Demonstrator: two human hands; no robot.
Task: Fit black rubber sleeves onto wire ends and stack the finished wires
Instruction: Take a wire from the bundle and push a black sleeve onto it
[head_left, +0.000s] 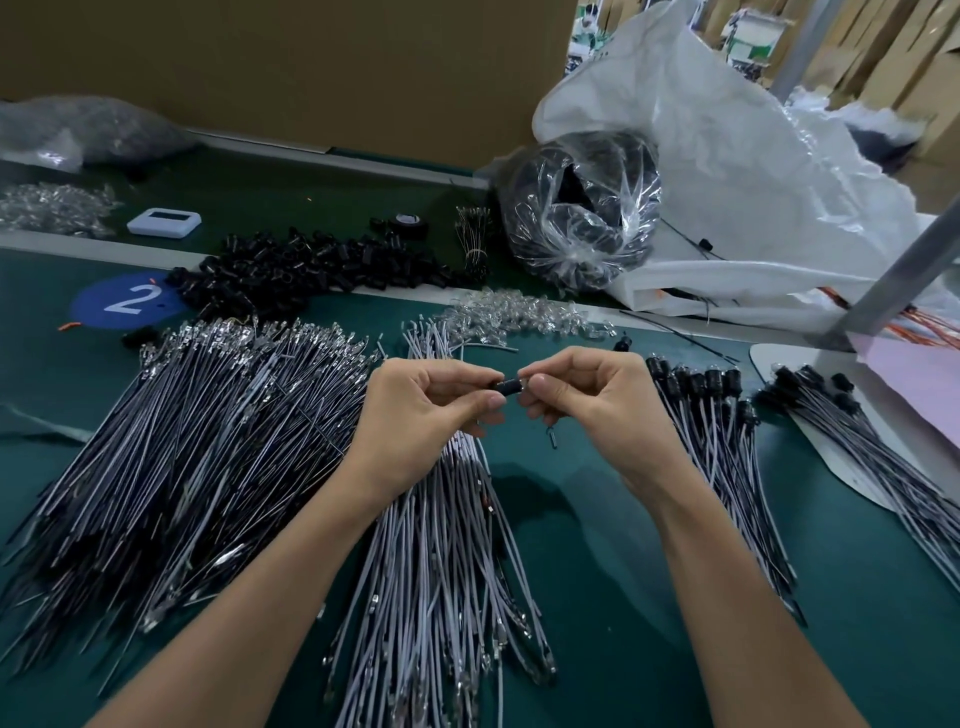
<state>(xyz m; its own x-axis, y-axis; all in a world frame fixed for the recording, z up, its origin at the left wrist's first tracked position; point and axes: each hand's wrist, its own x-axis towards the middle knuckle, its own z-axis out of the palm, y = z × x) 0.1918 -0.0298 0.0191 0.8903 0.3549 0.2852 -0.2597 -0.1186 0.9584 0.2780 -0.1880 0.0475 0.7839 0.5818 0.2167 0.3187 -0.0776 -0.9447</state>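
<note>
My left hand (434, 402) and my right hand (589, 397) meet above the table's middle, and both pinch one small black rubber sleeve (506, 387) between fingertips. A short wire end with a metal terminal (551, 436) hangs below my right hand. Under my hands lies a bundle of grey wires (447, 561). A big pile of bare wires (182, 447) fans out on the left. Finished wires with black sleeves (711, 415) are stacked on the right. Loose black sleeves (306, 273) are heaped at the back.
A second stack of sleeved wires (852, 447) lies at far right on a white sheet. Clear plastic caps (519, 314) sit behind my hands. A clear bag of black parts (576, 218), a large white sack (753, 171) and a metal post (893, 275) stand at right rear.
</note>
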